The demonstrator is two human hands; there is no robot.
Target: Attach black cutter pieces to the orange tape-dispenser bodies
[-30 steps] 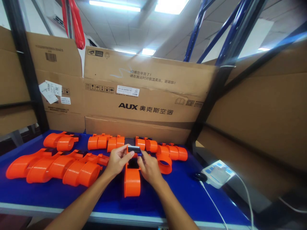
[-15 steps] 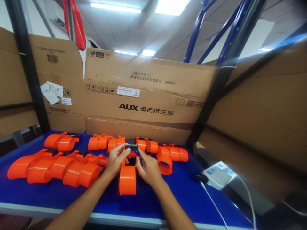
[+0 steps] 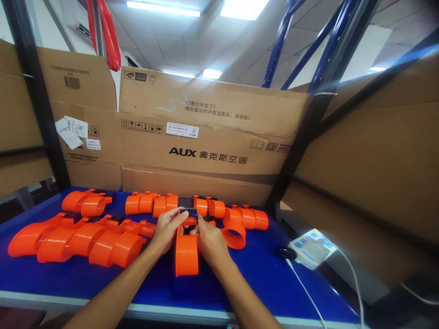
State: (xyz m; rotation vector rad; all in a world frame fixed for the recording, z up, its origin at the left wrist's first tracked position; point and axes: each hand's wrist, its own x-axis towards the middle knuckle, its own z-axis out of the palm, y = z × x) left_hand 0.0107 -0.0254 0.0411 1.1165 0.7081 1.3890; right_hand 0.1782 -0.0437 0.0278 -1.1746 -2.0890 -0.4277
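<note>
Both hands hold one orange plastic part above the middle of the blue table. It has a wide curved band at its lower end and a small black piece at its upper end. My left hand is closed on the upper left side, its thumb on the black piece. Fingers of my right hand grip the upper right side; some fingertips are hidden behind the part. Just behind the hands, more orange parts of the same kind stand in a row.
Several orange parts lie at the left, some with black pieces. A white and blue device with a cable and a black object sits at the right. A cardboard wall and dark posts bound the table.
The lower band of the held orange part has swung slightly right. My right hand's fingers have closed in at the part's upper right side. The left hand stays nearly in place.
</note>
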